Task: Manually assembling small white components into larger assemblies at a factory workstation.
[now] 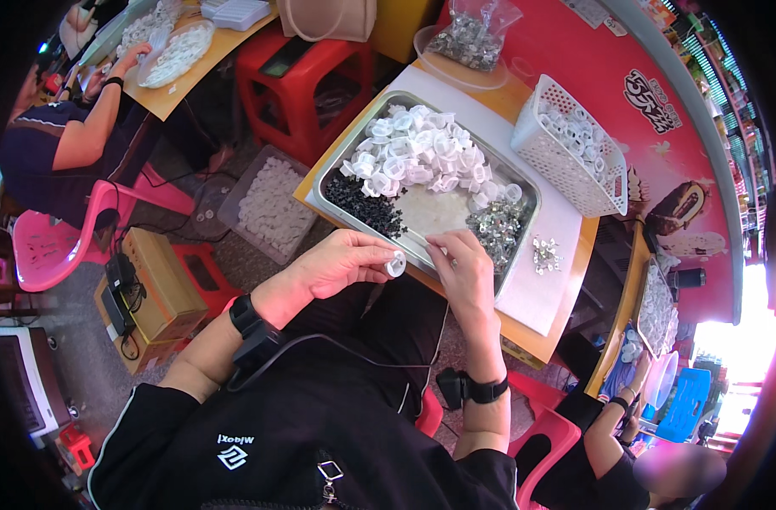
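Note:
My left hand (341,265) is closed, its thumb and fingertips pinching a small round white plastic part (395,263) just off the near edge of a metal tray (439,212). Beside it, my right hand (466,276) has thumb and fingers pressed together over the tray's near rim; what they hold, if anything, is too small to make out. Inside the tray, translucent white plastic parts (422,149) are heaped at the far side. Small black pieces (362,204) lie at the left, and small shiny metal pieces (500,234) at the right.
Loose metal pieces (545,253) lie right of the tray, near a white perforated basket (566,157). A clear bag of metal parts (469,38) stands at the back. Left are a bin of white parts (273,204) and a red stool (298,93). People work at both sides.

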The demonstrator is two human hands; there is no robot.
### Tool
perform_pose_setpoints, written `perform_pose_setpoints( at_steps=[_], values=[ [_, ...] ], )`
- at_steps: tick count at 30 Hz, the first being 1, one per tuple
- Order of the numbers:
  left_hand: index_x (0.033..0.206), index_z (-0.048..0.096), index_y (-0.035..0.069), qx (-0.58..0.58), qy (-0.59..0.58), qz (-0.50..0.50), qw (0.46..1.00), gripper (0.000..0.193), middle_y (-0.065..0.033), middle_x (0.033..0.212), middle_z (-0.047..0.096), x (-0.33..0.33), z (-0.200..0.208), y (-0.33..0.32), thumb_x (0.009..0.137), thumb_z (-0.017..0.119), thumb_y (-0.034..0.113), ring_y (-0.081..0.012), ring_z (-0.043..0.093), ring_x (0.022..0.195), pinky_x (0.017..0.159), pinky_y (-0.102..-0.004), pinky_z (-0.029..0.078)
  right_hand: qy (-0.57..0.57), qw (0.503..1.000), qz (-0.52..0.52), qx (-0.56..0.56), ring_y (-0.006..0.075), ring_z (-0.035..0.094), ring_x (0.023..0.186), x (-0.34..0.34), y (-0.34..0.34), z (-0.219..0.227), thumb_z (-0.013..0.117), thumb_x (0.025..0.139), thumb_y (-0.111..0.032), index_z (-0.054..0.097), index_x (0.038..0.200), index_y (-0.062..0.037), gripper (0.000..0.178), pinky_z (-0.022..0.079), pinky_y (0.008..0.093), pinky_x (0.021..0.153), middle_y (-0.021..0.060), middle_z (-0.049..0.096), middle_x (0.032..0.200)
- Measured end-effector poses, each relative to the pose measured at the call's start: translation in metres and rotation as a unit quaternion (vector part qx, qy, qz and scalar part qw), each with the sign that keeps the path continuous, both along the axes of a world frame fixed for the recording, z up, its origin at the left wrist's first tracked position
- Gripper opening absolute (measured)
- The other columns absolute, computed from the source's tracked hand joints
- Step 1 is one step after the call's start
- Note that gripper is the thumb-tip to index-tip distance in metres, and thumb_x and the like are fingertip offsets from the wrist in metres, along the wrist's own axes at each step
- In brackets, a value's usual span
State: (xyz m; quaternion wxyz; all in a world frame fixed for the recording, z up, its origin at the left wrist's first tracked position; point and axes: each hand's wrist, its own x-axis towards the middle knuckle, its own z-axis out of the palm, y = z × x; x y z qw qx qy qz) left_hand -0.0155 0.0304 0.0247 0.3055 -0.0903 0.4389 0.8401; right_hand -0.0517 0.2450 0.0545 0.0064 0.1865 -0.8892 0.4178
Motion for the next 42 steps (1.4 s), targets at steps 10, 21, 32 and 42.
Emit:
perform_pose_setpoints(
  at_steps=[10,21,32,42],
  values=[
    [0.112,0.065,-0.002,0.076,-0.037,0.042,0.996,0.026,-0.0077,0.102,0.068,0.003,-0.004,-0.015,0.093,0.061,0.016,-0.014,0.065,0.089,0.08,-0.028,0.054,0.047,0.98,0.124,0.151,0.0296,0.059,0.088,-0.042,-0.017,-0.035,0.065,0.08,-0.014,0.065,0.082,-0.0051,0.009,0.043,0.0406,0.079,0.0098,0.06,0.084],
    [0.113,0.063,0.0,0.142,-0.047,0.042,0.988,0.026,-0.007,0.101,0.067,-0.005,-0.005,-0.021,0.094,0.06,0.017,-0.0134,0.064,0.088,0.081,-0.0272,0.054,0.131,0.969,0.105,0.182,0.0296,0.059,0.082,-0.046,-0.019,-0.04,0.063,0.082,-0.014,0.065,0.078,-0.0056,0.009,0.044,0.0405,0.076,0.0109,0.059,0.079],
    [0.114,0.063,-0.003,0.138,-0.048,0.06,0.987,0.03,-0.0105,0.103,0.068,-0.004,-0.012,-0.028,0.093,0.061,0.018,-0.0165,0.066,0.09,0.08,-0.0292,0.056,0.095,0.983,0.016,0.154,0.031,0.06,0.086,-0.058,-0.003,-0.037,0.065,0.082,-0.014,0.068,0.085,-0.0057,0.009,0.045,0.041,0.079,0.0115,0.062,0.085],
    [0.113,0.063,-0.002,0.141,-0.052,0.059,0.987,0.028,-0.0098,0.102,0.068,-0.004,-0.009,-0.025,0.093,0.061,0.017,-0.0164,0.066,0.089,0.079,-0.0282,0.056,0.093,0.981,0.085,0.147,0.0287,0.061,0.086,-0.062,-0.01,-0.042,0.066,0.08,-0.011,0.069,0.091,-0.0066,0.012,0.045,0.0395,0.08,0.0111,0.062,0.087]
  ],
)
